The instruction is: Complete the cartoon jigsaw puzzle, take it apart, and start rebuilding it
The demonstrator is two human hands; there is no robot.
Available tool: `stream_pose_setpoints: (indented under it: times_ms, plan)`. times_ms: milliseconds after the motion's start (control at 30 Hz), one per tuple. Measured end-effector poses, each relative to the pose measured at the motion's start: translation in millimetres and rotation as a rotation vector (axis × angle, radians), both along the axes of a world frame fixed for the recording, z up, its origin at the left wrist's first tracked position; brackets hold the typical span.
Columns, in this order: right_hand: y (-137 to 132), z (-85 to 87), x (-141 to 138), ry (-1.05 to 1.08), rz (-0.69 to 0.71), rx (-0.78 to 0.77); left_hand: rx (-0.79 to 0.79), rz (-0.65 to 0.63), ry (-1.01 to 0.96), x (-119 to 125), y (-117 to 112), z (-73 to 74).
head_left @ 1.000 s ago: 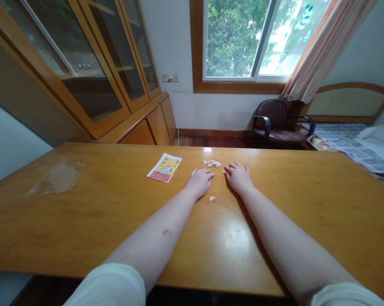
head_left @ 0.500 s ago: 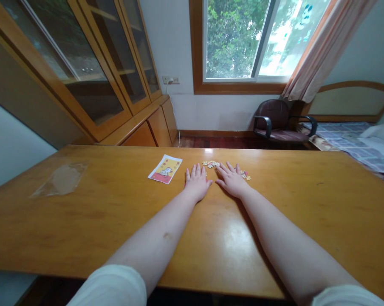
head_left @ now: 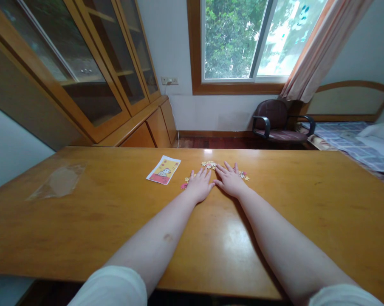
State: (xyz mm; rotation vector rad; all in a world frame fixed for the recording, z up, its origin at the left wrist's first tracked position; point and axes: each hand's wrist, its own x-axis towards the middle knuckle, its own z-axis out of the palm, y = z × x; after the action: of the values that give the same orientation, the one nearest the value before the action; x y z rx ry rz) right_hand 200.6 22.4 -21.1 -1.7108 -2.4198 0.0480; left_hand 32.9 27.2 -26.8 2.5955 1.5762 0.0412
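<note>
Palm down on the wooden table, my left hand [head_left: 199, 185] lies with its fingers stretched out over some jigsaw puzzle pieces [head_left: 183, 185]. Pink and yellow ones show at its left edge; any beneath the palm are hidden. Beside it, my right hand [head_left: 230, 181] is spread flat, with more puzzle pieces [head_left: 244, 175] showing past its right side. A further cluster of puzzle pieces [head_left: 208, 164] lies just beyond and between the fingertips. The two thumbs nearly meet. Left of the hands rests a picture card [head_left: 163, 171] in yellow and pink with a white animal figure.
A clear plastic bag [head_left: 60, 180] lies on the left part of the wooden table [head_left: 122, 225]. Past the far edge stand a glass-door cabinet [head_left: 128, 110], a dark armchair [head_left: 275, 121] and a bed [head_left: 354, 131].
My left hand has shifted slightly right and its fingers now angle toward the right hand. Puzzle pieces once covered now show at its left. The right hand stays spread, almost in place.
</note>
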Motion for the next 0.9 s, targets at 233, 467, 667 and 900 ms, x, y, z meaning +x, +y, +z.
stream_pose_setpoints:
  times_ms: [233, 467, 667, 900]
  plan:
    - [1, -0.2, 1, 0.038, -0.018, -0.005, -0.01, 0.064, 0.002, -7, 5, -0.5]
    - [-1, 2.3, 3, 0.062, -0.017, -0.026, 0.057, 0.063, -0.01, -8, 4, 0.1]
    - [1, 2.4, 4, 0.167, -0.112, 0.011, 0.039, 0.064, -0.019, -8, 2, 2.3]
    - [7, -1.9, 10, 0.267, -0.334, 0.055, 0.023, 0.071, -0.02, -6, 0, 4.9]
